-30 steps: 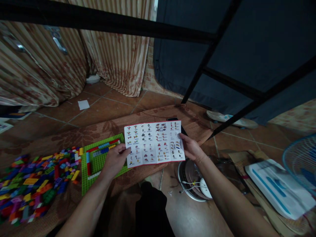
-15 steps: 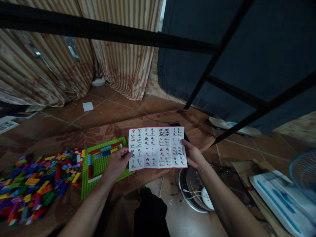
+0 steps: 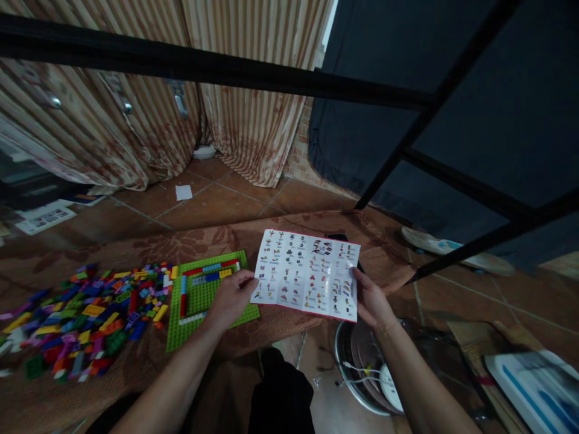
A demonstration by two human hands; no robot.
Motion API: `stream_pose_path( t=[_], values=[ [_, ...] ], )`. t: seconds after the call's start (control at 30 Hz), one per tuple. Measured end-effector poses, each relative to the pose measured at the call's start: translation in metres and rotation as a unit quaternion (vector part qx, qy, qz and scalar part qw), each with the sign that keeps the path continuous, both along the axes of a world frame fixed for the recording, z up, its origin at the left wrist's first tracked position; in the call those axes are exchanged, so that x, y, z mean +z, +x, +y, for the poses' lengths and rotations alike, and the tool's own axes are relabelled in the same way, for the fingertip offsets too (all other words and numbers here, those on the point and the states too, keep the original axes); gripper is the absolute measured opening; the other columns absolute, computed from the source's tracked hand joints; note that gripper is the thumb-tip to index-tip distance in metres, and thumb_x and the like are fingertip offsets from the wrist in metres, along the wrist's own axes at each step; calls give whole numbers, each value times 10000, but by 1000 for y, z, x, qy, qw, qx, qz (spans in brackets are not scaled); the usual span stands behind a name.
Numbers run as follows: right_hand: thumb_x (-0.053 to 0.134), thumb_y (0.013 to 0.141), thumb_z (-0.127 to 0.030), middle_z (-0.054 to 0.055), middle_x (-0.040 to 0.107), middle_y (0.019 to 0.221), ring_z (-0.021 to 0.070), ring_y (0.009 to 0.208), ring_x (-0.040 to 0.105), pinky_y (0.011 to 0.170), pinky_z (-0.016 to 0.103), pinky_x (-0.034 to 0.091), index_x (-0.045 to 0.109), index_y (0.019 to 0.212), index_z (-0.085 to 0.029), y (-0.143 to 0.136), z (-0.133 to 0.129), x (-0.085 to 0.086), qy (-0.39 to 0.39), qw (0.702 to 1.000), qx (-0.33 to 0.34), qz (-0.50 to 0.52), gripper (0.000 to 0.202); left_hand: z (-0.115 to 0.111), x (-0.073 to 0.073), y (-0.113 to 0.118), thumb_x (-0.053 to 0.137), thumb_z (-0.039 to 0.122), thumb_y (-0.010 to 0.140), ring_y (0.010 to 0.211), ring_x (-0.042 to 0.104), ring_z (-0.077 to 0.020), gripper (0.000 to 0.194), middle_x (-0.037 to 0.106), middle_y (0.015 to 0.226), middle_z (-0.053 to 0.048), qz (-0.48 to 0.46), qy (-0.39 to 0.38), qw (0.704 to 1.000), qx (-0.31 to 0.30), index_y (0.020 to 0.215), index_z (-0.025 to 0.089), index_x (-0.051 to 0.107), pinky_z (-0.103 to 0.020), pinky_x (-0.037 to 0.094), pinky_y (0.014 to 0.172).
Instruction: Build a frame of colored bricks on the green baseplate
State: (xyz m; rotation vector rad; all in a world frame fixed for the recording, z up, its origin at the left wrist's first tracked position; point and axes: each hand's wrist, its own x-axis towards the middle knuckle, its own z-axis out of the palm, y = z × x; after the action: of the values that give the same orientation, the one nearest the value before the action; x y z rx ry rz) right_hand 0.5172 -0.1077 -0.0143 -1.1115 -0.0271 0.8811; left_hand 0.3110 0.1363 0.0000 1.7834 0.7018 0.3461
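**Over the mat: picture sheet held up, building barely started**

Above the brown mat (image 3: 113,386), held a printed picture sheet (image 3: 308,274) spread flat between both hands. Left hand (image 3: 231,297) pinched on the sheet's left edge, right hand (image 3: 371,299) gripping its right edge. Just below and left of the sheet, lay a green baseplate (image 3: 205,304) on the mat, carrying only a few rows of bricks along its far and left sides; most of it bare. Further left, sat a loose heap of coloured bricks (image 3: 85,313), seemingly nearly all unused.
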Motion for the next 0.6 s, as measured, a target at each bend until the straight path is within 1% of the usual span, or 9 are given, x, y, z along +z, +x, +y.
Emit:
stream_pose_path(
  t=[0.1, 0.23, 0.3, 0.37, 0.43, 0.47, 0.5, 0.57, 0.6],
  values=[
    [555, 847, -373, 61, 754, 1011, 297, 1061, 668, 946, 506, 530, 657, 1038, -231, -3, -1, -2, -5, 1000, -26, 10, 259, 0, -1, -1, 540, 378, 780, 732, 641, -189, 212, 690, 770, -8, -10, 11, 1000, -2, 805, 200, 652, -289, 479, 675],
    [529, 866, -323, 53, 758, 974, 284, 1020, 682, 934, 499, 542, 666, 1023, -233, -4, -1, 3, -5, 996, -82, 35, 227, -1, 1, -1, 532, 373, 790, 748, 636, -188, 214, 687, 771, -10, -10, 21, 1000, -1, 796, 198, 654, -297, 469, 708],
    [520, 876, -289, 42, 758, 948, 256, 957, 700, 902, 471, 566, 664, 1013, -244, -7, -1, 7, 3, 987, -153, 39, 204, -1, 1, 0, 527, 377, 802, 775, 645, -192, 223, 697, 782, -15, -10, 13, 1000, -4, 818, 196, 656, -308, 465, 748],
    [531, 880, -262, 17, 751, 938, 198, 909, 705, 872, 388, 587, 655, 1004, -249, -16, -1, 8, 24, 966, -256, 25, 175, -2, 0, 0, 524, 374, 809, 789, 650, -195, 230, 704, 791, -20, -5, 0, 1000, -5, 852, 191, 656, -318, 458, 771],
    [565, 875, -267, -11, 738, 953, 134, 904, 698, 854, 281, 585, 638, 1004, -239, -37, 3, 3, 48, 941, -335, 6, 151, -4, -4, 1, 521, 377, 813, 771, 640, -193, 241, 697, 773, -23, -1, -1, 1000, -8, 863, 184, 655, -320, 450, 761],
    [586, 868, -286, -14, 734, 968, 119, 906, 695, 849, 254, 580, 631, 1007, -236, -51, 5, -2, 51, 940, -338, 8, 154, -6, -6, 1, 518, 384, 817, 764, 632, -189, 247, 690, 763, -22, -3, -2, 1000, -15, 858, 181, 653, -316, 445, 755],
    [609, 855, -288, 2, 733, 963, 129, 894, 699, 833, 267, 588, 629, 1008, -219, -67, 9, -8, 51, 942, -330, 18, 170, -10, -7, 1, 514, 397, 824, 747, 621, -183, 257, 682, 749, -19, -5, -5, 1000, -27, 844, 179, 647, -308, 441, 737],
    [635, 827, -219, 47, 735, 898, 148, 836, 712, 761, 266, 605, 634, 985, -164, -102, 18, -19, 36, 950, -306, 57, 167, -19, -7, 1, 505, 444, 842, 698, 590, -165, 300, 657, 721, -11, 0, -16, 998, -61, 795, 175, 627, -287, 420, 678],
    [632, 822, -184, 57, 736, 882, 139, 824, 714, 740, 236, 601, 637, 968, -155, -118, 23, -24, 23, 951, -291, 103, 149, -25, -6, 0, 499, 476, 849, 674, 571, -156, 335, 642, 708, -8, 8, -23, 997, -80, 765, 172, 613, -278, 404, 645]
  ],
)
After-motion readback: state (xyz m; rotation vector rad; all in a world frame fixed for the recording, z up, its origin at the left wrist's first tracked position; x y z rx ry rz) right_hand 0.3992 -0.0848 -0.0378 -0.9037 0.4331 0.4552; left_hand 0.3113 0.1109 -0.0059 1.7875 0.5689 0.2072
